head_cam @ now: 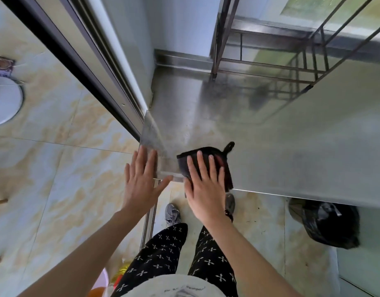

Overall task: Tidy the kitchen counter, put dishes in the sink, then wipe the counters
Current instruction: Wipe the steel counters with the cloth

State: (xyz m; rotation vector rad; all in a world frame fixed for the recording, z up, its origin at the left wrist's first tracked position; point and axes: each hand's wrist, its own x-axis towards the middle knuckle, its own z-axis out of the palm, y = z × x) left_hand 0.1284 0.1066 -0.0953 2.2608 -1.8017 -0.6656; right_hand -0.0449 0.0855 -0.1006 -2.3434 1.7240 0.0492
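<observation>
Dark cloth (206, 163) lies flat at the near left corner of the steel tabletop (291, 151), just below frame centre, its hanging loop pointing to the upper right and its long axis running toward the near edge. Your right hand (204, 185) presses it palm down, fingers (212, 168) spread and extended, not clenched. Your left hand (142, 181) rests open beside it on the corner, fingers splayed, gripping nothing. Writing on your shirt is too blurred to read.
</observation>
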